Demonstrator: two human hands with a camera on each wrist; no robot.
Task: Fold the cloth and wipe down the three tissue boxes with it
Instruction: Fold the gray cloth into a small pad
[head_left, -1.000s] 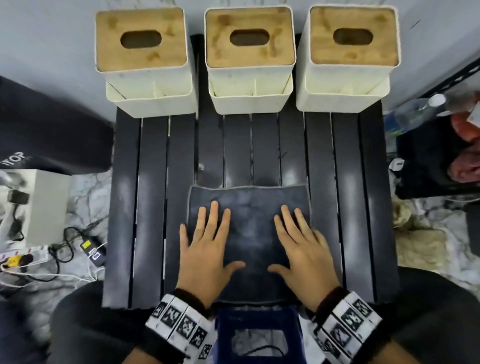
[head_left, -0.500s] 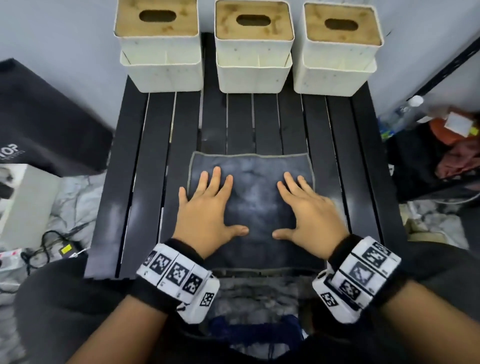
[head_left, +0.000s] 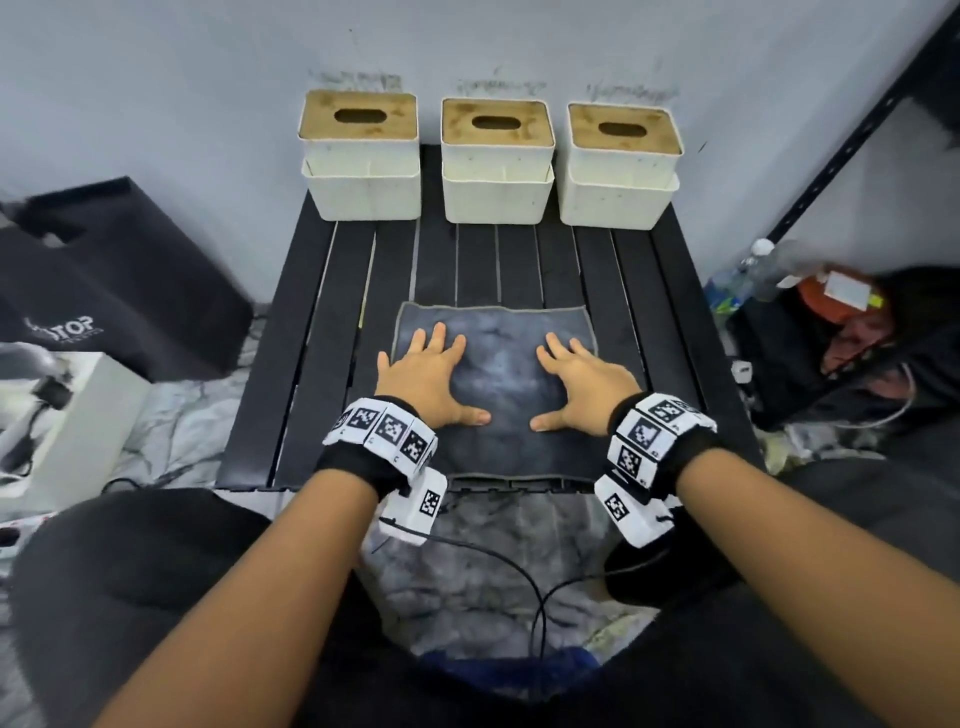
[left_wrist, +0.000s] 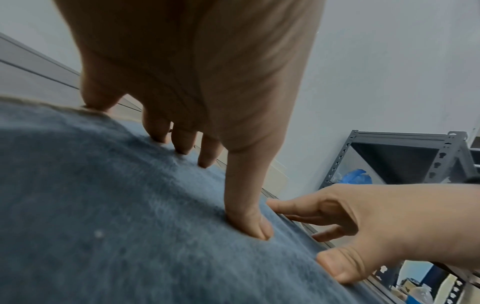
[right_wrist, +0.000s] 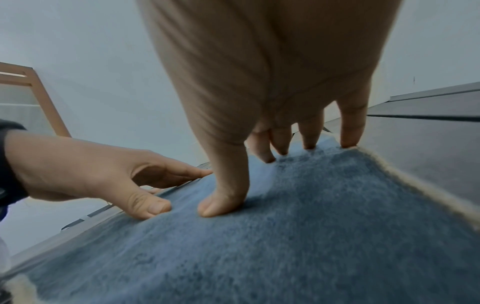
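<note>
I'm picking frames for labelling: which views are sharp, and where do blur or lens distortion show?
Head view: sharp at the centre, the flat blue-grey fleece cloth and three white tissue boxes with wooden lids crisp; edges bow and smear. Left wrist view: left hand soft, cloth nap blurred. Right wrist view: right hand blurred, strong wide-angle bending.

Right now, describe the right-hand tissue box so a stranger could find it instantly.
Three white tissue boxes line the far edge of the black slatted table, against the wall. The right tissue box ends the row on the metal shelving side, farthest from the left box and middle box.
</note>
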